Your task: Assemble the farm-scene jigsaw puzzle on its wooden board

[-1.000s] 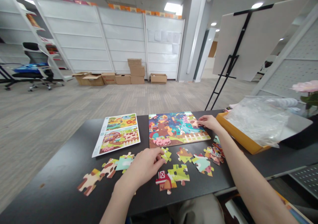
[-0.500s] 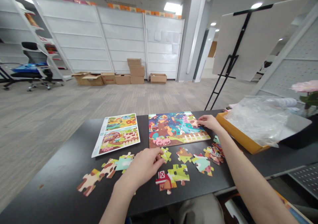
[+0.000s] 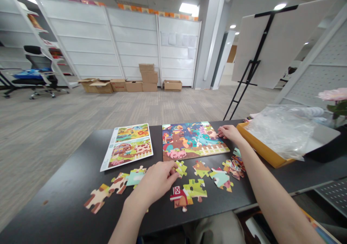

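My left hand [image 3: 159, 177] rests low over the black table with its fingers curled and closed at the edge of a yellow-green puzzle piece [image 3: 181, 169]. At the right side of the colourful puzzle board [image 3: 187, 143], my right hand [image 3: 230, 133] has its fingertips pinched on a pale pink puzzle piece [image 3: 213, 134] lying on the picture. Nearest my left hand lie a light-blue piece [image 3: 135, 177] and brown-spotted cream pieces [image 3: 95, 197]. Joined pieces with a red barn [image 3: 181, 197] lie just in front, and several mixed pieces [image 3: 221, 178] are to the right.
A printed picture sheet [image 3: 130, 146] lies left of the board. At the right stands a yellow box [image 3: 261, 148] with clear plastic wrapping [image 3: 282, 130] in it. An easel [image 3: 251, 69] stands beyond the table, and cardboard boxes [image 3: 149, 79] sit along the far shelves.
My right hand has slid slightly to the right along the board's edge, showing more of the pink piece. My left hand has stayed in place.
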`<state>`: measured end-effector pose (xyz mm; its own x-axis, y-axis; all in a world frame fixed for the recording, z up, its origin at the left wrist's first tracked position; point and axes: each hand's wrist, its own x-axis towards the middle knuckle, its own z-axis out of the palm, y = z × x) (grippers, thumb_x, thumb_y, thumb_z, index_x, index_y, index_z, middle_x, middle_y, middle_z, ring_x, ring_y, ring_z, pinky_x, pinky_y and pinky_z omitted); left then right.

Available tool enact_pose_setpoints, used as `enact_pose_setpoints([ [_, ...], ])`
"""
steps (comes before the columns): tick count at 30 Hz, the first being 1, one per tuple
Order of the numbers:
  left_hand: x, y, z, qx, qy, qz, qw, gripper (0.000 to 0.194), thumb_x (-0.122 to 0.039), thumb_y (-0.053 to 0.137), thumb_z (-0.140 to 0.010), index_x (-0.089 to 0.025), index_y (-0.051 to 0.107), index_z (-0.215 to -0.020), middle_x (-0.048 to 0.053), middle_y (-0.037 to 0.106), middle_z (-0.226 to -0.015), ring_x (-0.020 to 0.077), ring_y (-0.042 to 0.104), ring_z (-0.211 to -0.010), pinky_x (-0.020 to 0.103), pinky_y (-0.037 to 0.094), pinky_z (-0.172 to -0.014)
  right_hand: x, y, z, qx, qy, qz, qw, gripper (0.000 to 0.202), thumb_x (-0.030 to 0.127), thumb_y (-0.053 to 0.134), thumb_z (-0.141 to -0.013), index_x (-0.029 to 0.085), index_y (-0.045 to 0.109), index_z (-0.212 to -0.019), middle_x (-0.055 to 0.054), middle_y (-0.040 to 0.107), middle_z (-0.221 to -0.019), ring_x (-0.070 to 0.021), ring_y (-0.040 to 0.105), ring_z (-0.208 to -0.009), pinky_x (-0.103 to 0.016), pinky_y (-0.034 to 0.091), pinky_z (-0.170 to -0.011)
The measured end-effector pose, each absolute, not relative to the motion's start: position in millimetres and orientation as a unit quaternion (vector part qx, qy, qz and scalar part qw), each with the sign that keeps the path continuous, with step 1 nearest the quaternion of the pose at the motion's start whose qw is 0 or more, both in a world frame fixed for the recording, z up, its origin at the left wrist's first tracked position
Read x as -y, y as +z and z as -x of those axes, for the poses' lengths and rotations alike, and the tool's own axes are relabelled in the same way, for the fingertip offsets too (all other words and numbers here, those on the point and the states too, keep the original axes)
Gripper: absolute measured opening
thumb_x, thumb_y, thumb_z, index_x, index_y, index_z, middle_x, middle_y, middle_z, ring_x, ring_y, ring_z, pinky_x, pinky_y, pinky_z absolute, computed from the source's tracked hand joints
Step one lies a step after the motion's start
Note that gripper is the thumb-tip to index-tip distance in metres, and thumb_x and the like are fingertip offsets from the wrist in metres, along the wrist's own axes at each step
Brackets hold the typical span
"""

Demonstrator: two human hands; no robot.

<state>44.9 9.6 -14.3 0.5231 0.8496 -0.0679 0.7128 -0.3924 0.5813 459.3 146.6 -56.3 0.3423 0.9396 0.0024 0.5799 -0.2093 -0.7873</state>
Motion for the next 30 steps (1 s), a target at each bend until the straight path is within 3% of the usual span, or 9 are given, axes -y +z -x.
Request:
enact_pose_setpoints([
  [5,-10.2,-15.3,-44.4,-0.475,0.12,-0.828,0.273,0.023,-0.034,0.051,-0.093,-0.024,0.069,-0.102,0.004,0.075,-0.085,0.0212,0.068,-0.077,0.026,0.042,-0.064,-141.7,-49.9,-453.5,0.569,0.181,0.742,0.305,0.03,0.049,0.076,-0.072,0.019,0.074,-0.078,-0.008,0.077,-0.077,-0.0226,0.072,-0.072,-0.027,0.051,-0.059],
  [11,-9.5,-11.6,-45.5,-0.48,0.115,-0.827,0.27,0.022,-0.034,0.052,-0.092,-0.025,0.069,-0.101,0.003,0.075,-0.086,0.0212,0.068,-0.077,0.026,0.043,-0.064,-138.6,-45.6,-444.9,0.64,0.113,0.735,0.196,0.047,0.057,0.08,-0.065,0.019,0.076,-0.092,-0.007,0.077,-0.091,-0.024,0.071,-0.082,-0.03,0.052,-0.07],
  [18,-9.5,-13.1,-45.2,-0.481,0.115,-0.827,0.267,0.021,-0.033,0.052,-0.093,-0.025,0.069,-0.102,0.002,0.075,-0.084,0.0212,0.068,-0.078,0.026,0.042,-0.063,-137.8,-43.5,-447.3,0.646,0.121,0.72,0.225,0.045,0.052,0.084,-0.062,0.018,0.073,-0.09,-0.008,0.077,-0.09,-0.0237,0.072,-0.082,-0.03,0.053,-0.071],
  [24,-9.1,-13.2,-45.1,-0.482,0.118,-0.827,0.263,0.02,-0.032,0.052,-0.092,-0.025,0.069,-0.1,0.001,0.075,-0.082,0.0205,0.067,-0.076,0.026,0.04,-0.062,-139.7,-45.4,-443.4,0.652,0.198,0.68,0.272,0.027,0.039,0.078,-0.074,0.017,0.072,-0.089,-0.008,0.079,-0.084,-0.0222,0.074,-0.079,-0.029,0.056,-0.071],
  [30,-8.7,-9.7,-47.2,-0.486,0.112,-0.827,0.26,0.022,-0.032,0.052,-0.092,-0.025,0.07,-0.102,0.002,0.074,-0.082,0.02,0.067,-0.074,0.026,0.039,-0.061,-140.6,-47.9,-424.4,0.674,0.175,0.663,0.276,0.022,0.038,0.076,-0.077,0.018,0.074,-0.086,-0.006,0.078,-0.081,-0.0206,0.074,-0.075,-0.027,0.057,-0.068],
])
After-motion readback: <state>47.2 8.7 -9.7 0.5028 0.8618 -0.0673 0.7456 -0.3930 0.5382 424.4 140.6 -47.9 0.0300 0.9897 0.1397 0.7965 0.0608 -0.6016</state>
